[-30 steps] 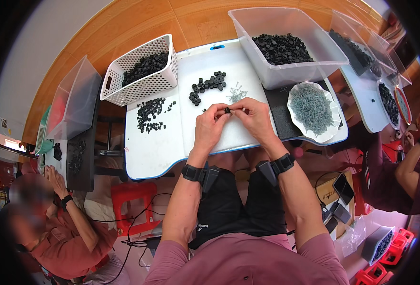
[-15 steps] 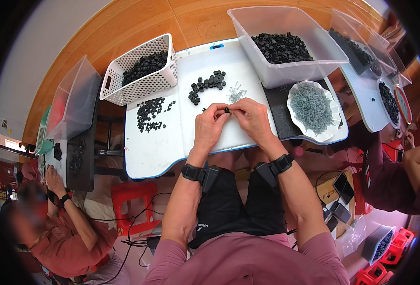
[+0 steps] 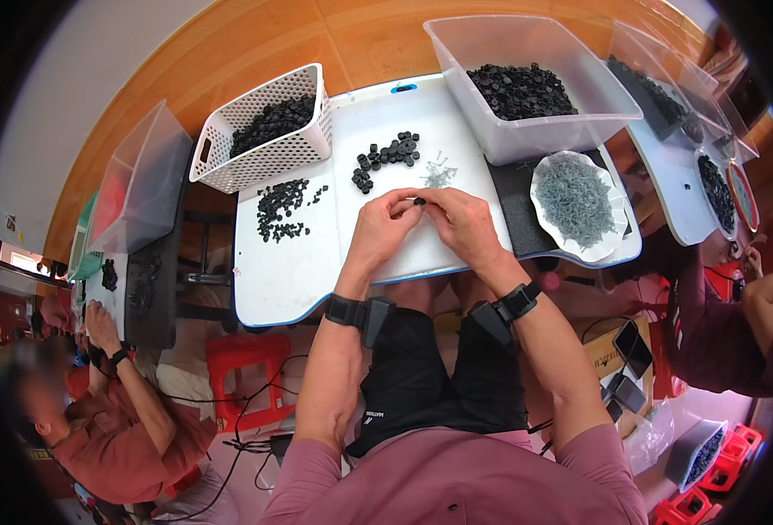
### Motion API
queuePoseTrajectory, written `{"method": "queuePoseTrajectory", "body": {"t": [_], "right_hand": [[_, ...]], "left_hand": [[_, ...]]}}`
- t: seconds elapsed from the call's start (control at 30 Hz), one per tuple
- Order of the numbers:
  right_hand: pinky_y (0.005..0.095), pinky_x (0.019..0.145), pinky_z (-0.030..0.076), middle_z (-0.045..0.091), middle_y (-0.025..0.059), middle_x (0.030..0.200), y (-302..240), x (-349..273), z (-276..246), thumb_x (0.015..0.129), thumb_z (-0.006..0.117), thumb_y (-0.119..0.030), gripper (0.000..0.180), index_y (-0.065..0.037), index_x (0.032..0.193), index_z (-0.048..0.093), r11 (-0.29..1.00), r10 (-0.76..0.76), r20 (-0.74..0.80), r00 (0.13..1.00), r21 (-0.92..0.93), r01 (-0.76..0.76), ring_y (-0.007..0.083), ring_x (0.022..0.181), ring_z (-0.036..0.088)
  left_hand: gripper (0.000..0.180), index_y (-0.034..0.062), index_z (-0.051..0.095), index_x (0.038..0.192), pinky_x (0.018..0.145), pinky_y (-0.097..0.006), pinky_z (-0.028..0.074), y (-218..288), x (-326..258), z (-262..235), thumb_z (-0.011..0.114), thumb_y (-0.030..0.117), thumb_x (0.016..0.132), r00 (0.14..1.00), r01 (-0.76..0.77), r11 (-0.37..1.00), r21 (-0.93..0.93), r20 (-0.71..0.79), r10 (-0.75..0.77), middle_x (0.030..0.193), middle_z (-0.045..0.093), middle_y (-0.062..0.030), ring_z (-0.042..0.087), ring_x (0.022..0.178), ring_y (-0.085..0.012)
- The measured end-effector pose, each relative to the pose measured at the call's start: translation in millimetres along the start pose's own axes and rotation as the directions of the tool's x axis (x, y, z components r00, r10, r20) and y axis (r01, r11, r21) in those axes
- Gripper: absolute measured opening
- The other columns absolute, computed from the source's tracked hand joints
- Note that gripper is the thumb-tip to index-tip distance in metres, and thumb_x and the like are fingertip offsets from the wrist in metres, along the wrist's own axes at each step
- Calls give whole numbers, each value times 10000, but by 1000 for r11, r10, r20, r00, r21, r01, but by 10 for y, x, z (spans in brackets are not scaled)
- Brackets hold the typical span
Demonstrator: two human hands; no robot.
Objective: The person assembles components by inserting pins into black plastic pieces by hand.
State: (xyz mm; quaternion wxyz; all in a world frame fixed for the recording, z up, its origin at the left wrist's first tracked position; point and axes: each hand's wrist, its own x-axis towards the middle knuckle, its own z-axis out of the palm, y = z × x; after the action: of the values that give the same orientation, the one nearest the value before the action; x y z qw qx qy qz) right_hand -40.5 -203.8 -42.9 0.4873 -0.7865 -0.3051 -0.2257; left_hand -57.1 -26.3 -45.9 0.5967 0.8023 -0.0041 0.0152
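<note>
Over the front of the white table, my left hand and my right hand meet at the fingertips. Between them they pinch a small black part, mostly covered by the fingers, so its exact kind is hard to make out. Just beyond the hands lie a small heap of silver screws and a cluster of round black knobs. Smaller black pieces are scattered on the table to the left of my left hand.
A white perforated basket of black parts stands at the back left. At the back right is a clear plastic bin of black parts. A white scalloped dish of screws sits on a dark mat. Another person works at the left.
My hands stay together on the small black part, with slight finger and wrist shifts. The view has moved a little.
</note>
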Motion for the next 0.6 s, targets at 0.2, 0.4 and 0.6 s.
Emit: {"method": "queuePoseTrajectory", "body": {"t": [0.2,0.4,0.6], "right_hand": [[362,752,595,763,130,944,42,-7,-29,873,731,16,241,-41,1105,706,1000,-8,28,1000,-1,8,302,865,755],[346,769,587,762,132,927,59,-3,-31,909,673,28,195,-16,1099,682,955,205,65,977,207,-214,269,855,760],[324,792,589,768,146,945,216,31,-38,914,647,34,167,3,1063,715,898,426,-200,882,209,-386,225,849,755]], "left_hand": [[292,-52,739,1175,780,-238,537,26,34,-5,732,164,979,999,28,987,-160,48,-20,958,794,-101,695,874,-86],[254,-71,718,1192,858,-248,548,48,19,-5,702,90,996,996,49,993,-103,74,-41,1054,775,-97,698,966,-118],[258,-52,733,1158,819,-254,548,90,-42,72,724,114,960,999,-38,998,41,9,37,1003,790,-99,705,916,-112]]}}
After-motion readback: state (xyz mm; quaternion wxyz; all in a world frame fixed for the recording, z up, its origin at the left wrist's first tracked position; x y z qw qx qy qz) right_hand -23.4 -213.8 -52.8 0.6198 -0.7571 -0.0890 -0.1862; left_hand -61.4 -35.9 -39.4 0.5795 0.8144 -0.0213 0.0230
